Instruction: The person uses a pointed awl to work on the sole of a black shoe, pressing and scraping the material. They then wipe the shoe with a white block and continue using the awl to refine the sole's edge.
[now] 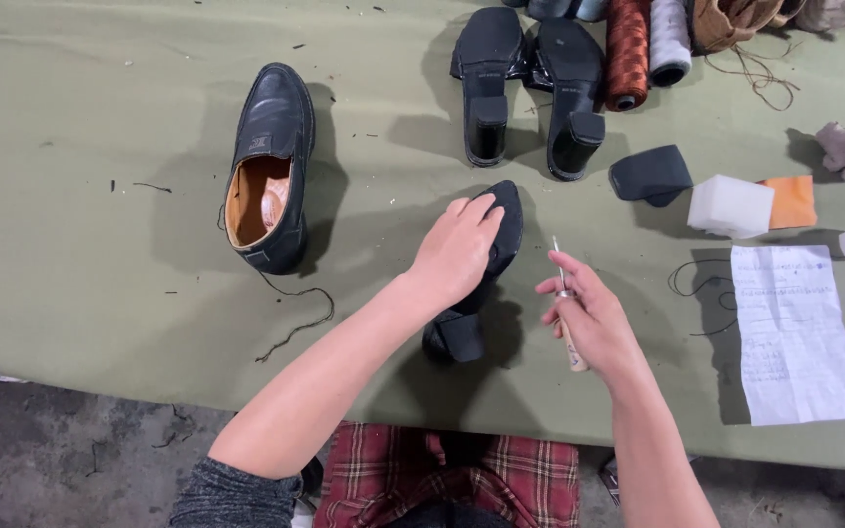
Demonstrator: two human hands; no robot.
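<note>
My left hand [457, 249] rests on top of a black block-heeled shoe [511, 220] that lies sole-up on the green table [80, 244], its heel [457, 337] pointing toward me. My right hand [584, 318] holds a small awl [564, 293] with a pale wooden handle and a thin metal point aimed up and away, just right of the shoe and not touching it.
A black loafer [271, 161] with a tan lining lies to the left, a loose thread [295, 313] beside it. Two black heeled shoes [530, 83] and thread spools [628, 49] stand at the back. At right lie a black sole piece [649, 176], a white foam block [731, 205], an orange pad [792, 200] and a handwritten paper [794, 332].
</note>
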